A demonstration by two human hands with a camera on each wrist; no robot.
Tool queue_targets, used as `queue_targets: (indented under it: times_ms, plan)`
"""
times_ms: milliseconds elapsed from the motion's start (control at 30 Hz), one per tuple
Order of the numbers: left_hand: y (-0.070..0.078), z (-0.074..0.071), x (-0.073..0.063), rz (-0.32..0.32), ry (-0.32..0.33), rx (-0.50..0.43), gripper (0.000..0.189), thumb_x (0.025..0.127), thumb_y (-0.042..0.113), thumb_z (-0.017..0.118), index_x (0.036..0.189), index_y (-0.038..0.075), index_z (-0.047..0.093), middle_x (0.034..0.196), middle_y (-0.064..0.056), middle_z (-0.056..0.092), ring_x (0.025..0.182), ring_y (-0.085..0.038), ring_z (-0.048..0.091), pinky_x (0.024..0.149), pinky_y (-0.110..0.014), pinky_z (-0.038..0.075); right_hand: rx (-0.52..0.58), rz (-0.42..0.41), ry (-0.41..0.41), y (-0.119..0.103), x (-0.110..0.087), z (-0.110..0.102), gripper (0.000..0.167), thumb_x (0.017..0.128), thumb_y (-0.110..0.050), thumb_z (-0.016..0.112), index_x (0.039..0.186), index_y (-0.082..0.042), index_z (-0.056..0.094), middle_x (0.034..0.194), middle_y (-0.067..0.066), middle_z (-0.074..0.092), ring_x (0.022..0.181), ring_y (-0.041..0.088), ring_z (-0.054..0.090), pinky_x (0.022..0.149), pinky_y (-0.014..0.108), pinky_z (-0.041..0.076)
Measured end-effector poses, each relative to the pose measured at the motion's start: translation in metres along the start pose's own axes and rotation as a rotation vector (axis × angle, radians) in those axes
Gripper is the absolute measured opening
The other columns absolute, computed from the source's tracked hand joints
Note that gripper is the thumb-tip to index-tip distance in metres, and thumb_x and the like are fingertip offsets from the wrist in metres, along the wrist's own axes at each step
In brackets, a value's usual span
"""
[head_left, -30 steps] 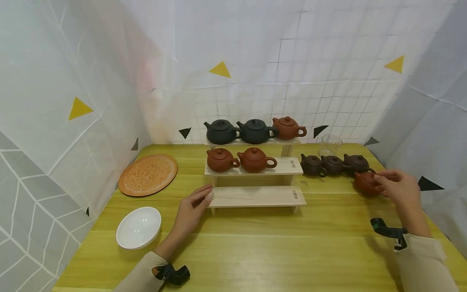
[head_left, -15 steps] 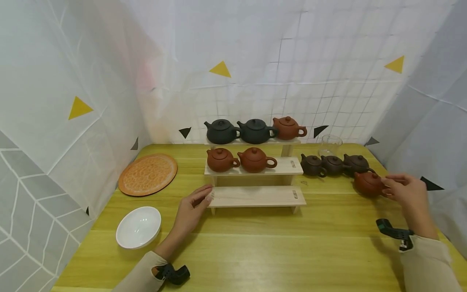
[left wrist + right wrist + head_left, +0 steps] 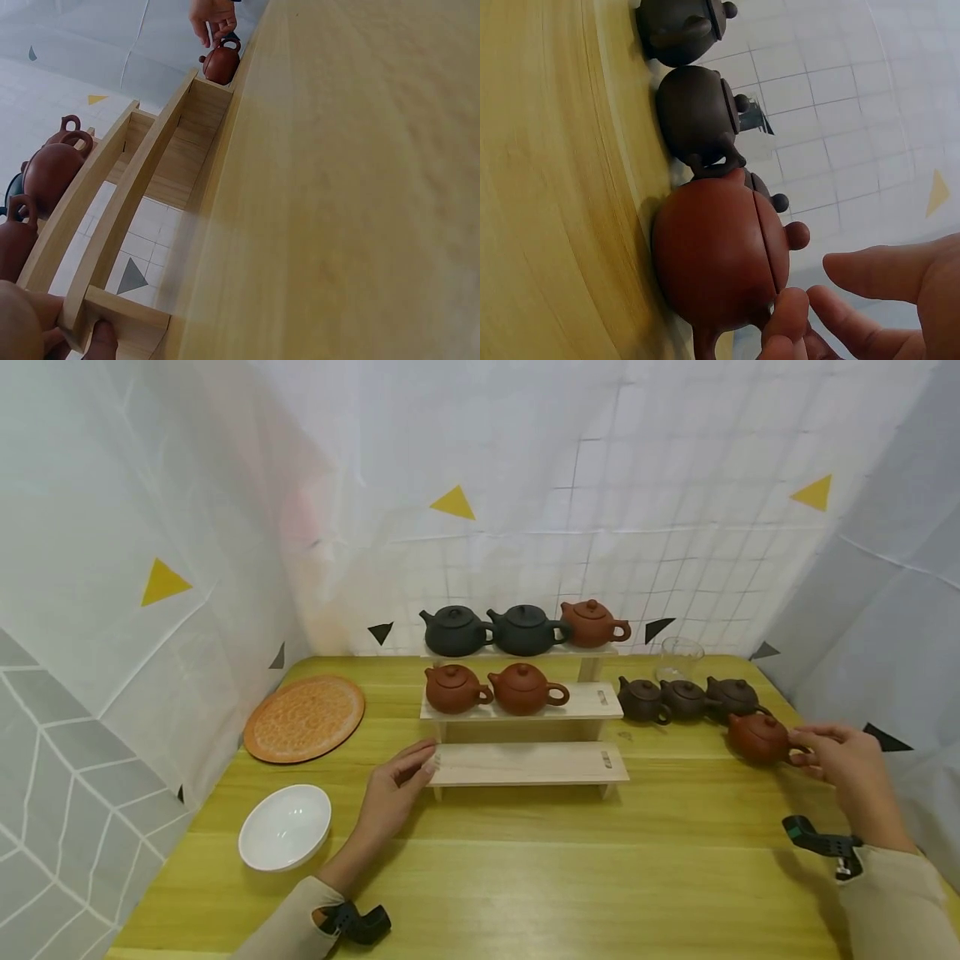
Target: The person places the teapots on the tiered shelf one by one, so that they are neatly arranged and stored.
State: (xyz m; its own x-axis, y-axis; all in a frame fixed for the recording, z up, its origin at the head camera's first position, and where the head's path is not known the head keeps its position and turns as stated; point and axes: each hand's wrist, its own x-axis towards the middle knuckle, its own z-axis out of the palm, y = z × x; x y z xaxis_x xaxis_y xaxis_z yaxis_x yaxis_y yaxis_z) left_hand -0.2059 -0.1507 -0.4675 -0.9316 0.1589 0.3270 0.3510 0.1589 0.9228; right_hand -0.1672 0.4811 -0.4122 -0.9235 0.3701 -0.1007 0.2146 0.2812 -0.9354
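Clock positions were read from the person's place, with 12 o'clock straight ahead. We located the reddish-brown teapot [image 3: 757, 740] at 2 o'clock, upright on the wood-grain table [image 3: 525, 877]. Its body was round and squat, with a smooth, matte surface. A thin seam separated body from lid, and a ball-shaped knob [image 3: 799, 235] topped the lid. The short spout [image 3: 733, 178] pointed to 10 o'clock; the looped handle [image 3: 709, 341] faced roughly 4 o'clock, partly covered by fingers in the right wrist view.

We observed the right hand [image 3: 847, 764] at that handle. Its digits were spread, with a visible gap between the uppermost one and the others, and they were not closed around the pot. We could not tell whether the fingertips made contact.

At 1 o'clock stood three dark brown teapots [image 3: 684, 700] in a row, the rightmost just behind the reddish-brown teapot's spout. We could not confirm contact between these two.

At 12 o'clock stood the three-tier wooden stand [image 3: 525, 764]. The left hand [image 3: 396, 781] pinched the left end of its lowest shelf, digits above and below the board. A white bowl [image 3: 285, 828] was at 10 o'clock.
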Motion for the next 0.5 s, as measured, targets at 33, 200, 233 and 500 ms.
queue_targets:
  times_ms: [33, 200, 233, 500]
  plan:
    - [0.000, 0.000, 0.000, -0.001, 0.001, 0.000, 0.031, 0.102, 0.009, 0.070, 0.130, -0.001, 0.072, 0.141, -0.007, 0.064, 0.134, -0.022, 0.055, 0.097, -0.020, 0.048, 0.008, 0.000, 0.004, 0.000, 0.001, 0.000, 0.015, 0.103, -0.032, 0.067, 0.104, -0.018, 0.070, 0.086, -0.020, 0.063, 0.073, 0.011, 0.071, 0.065, 0.027, 0.059]
    - [0.001, 0.000, 0.000, -0.009, 0.001, -0.005, 0.030, 0.102, 0.009, 0.069, 0.130, 0.000, 0.072, 0.141, -0.005, 0.064, 0.134, -0.020, 0.055, 0.098, -0.020, 0.048, -0.003, 0.000, 0.028, 0.001, 0.004, -0.003, 0.016, 0.104, -0.031, 0.067, 0.105, -0.015, 0.070, 0.084, -0.021, 0.064, 0.071, 0.010, 0.071, 0.063, 0.026, 0.059]
    - [0.001, 0.000, 0.000, -0.010, 0.000, -0.007, 0.030, 0.102, 0.010, 0.069, 0.130, 0.000, 0.072, 0.141, -0.005, 0.064, 0.134, -0.020, 0.055, 0.098, -0.020, 0.048, -0.006, -0.002, 0.029, 0.002, 0.004, -0.004, 0.016, 0.104, -0.031, 0.066, 0.105, -0.015, 0.069, 0.085, -0.021, 0.063, 0.071, 0.010, 0.071, 0.063, 0.026, 0.059]
    - [0.001, 0.000, -0.001, -0.011, -0.002, -0.009, 0.030, 0.102, 0.009, 0.069, 0.131, 0.000, 0.072, 0.141, -0.005, 0.064, 0.134, -0.020, 0.055, 0.099, -0.020, 0.048, -0.054, 0.012, 0.015, 0.009, 0.007, -0.013, 0.022, 0.105, -0.031, 0.064, 0.108, -0.009, 0.067, 0.088, -0.019, 0.059, 0.073, 0.009, 0.070, 0.066, 0.027, 0.060]
